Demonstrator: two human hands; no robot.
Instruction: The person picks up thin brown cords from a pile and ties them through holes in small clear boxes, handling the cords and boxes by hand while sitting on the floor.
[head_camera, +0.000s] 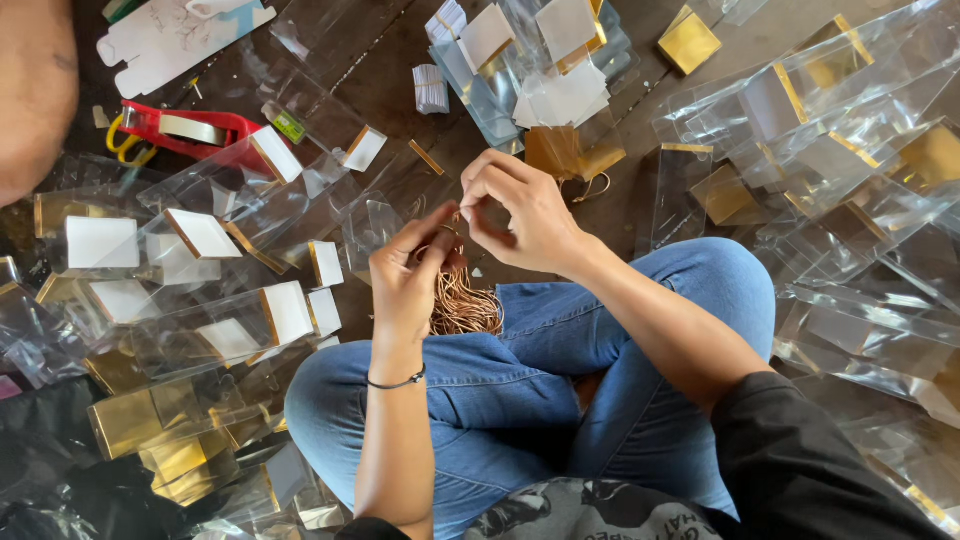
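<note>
— Looking from the left, what do we see first around us?

— We see clear cellophane bags (205, 240) with white and gold card bases scattered over the dark floor (390, 90), and a red tape dispenser (190, 130) lying among them. Nearer our knee sit folded gold cards (125, 420).

— And what we are working on?

— We see a bundle of copper-coloured twist ties (465, 305), thin and wiry, bunched loosely on our jeans (520, 390) at the left knee, just under both hands. One strand (452, 232) rises from it, very fine and hard to follow.

— How does our left hand (410, 275) sit?

— We hold it raised over the bundle, wrist bent, a thin black band (395, 382) around the wrist. Thumb and forefinger are pinched together on the strand, the other fingers curled in.

— And our right hand (525, 215)?

— We bring it in from the right, forearm crossing the right knee, knuckles up. Its fingertips (470, 212) close on the same strand, almost touching the left hand's fingers.

— Farther right?

— We see more clear bags (850, 130) piled there, several with gold bases, and a small gold box (688, 40) up top.
</note>
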